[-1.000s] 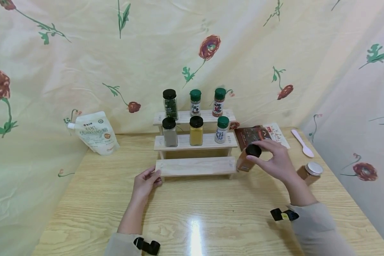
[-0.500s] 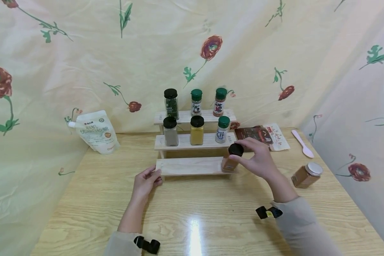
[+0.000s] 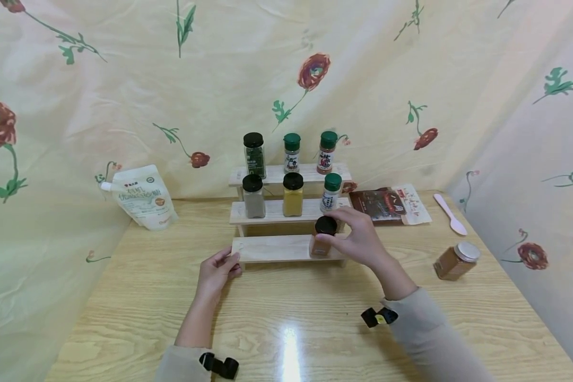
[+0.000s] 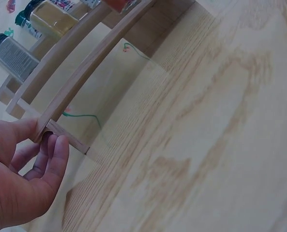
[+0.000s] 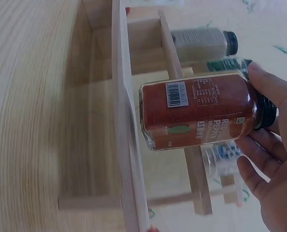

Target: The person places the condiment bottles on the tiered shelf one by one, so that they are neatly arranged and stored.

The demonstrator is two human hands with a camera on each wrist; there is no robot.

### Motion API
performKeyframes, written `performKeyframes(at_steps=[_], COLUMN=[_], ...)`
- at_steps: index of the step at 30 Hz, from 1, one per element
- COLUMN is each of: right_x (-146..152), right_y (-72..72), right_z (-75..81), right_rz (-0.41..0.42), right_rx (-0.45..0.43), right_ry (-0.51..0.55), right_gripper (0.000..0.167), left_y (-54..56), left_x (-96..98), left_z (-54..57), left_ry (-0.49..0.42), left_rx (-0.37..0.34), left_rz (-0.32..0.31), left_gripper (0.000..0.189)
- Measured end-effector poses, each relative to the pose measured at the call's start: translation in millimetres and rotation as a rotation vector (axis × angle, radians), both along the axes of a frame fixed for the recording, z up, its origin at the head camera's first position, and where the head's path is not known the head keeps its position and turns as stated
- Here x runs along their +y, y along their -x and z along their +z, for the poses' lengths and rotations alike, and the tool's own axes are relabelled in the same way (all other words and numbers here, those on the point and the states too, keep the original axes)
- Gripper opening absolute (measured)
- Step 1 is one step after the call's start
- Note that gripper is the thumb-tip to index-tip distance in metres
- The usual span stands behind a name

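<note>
A three-tier wooden spice rack (image 3: 267, 248) stands at the middle of the table. My left hand (image 3: 216, 271) pinches the left end of its lowest tier, thumb on top and fingers curled beneath, as the left wrist view shows. My right hand (image 3: 360, 239) grips a red pepper jar (image 5: 191, 111) by its black lid (image 3: 326, 225). This jar is upright over the right part of the lowest tier; whether its base touches the wood I cannot tell. On the middle tier are a grey-powder jar (image 3: 255, 204), a yellow-powder jar (image 3: 293, 201) and a green-capped shaker (image 3: 330, 196).
The top tier bears a jar of green flakes (image 3: 255, 159) and two green-capped shakers. To the right lie flat spice packets (image 3: 379, 206), a pink spoon (image 3: 451, 215) and a silver-lidded brown jar (image 3: 453, 263). A white spouted pouch (image 3: 145, 199) leans at the back left.
My right hand has carried the red pepper jar leftward, from beside the rack's right end to over the lowest tier. My left hand has stayed at the rack's left end.
</note>
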State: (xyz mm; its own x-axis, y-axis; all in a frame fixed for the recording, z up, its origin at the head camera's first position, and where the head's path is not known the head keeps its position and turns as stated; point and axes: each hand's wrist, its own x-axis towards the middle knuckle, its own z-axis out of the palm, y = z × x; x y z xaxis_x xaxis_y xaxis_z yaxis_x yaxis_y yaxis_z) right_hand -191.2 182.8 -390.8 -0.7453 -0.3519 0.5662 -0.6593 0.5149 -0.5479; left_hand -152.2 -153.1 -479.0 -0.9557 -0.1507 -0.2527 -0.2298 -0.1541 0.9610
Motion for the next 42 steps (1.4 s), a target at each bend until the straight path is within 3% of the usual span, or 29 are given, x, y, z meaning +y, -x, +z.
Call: performKeyframes(at_steps=[28, 36, 42], right_x=[-88, -93, -80], right_y=[21.3, 20.6, 16.7], right_z=[-0.7, 1.4, -1.6], right_rz=[0.120, 0.107, 0.109], right_rx=[-0.043, -0.113, -0.124], right_ry=[-0.072, -0.116, -0.097], right_gripper=[0.052, 0.055, 0.059], left_y=[2.1, 2.5, 1.3], left_x=[-0.4, -0.2, -1.3], left_z=[-4.7, -4.0, -4.8], left_ry=[0.001, 0.006, -0.013], left_rx=[-0.004, -0.008, 0.004], left_rz=[0.015, 0.005, 0.003], left_gripper=[0.043, 0.044, 0.046])
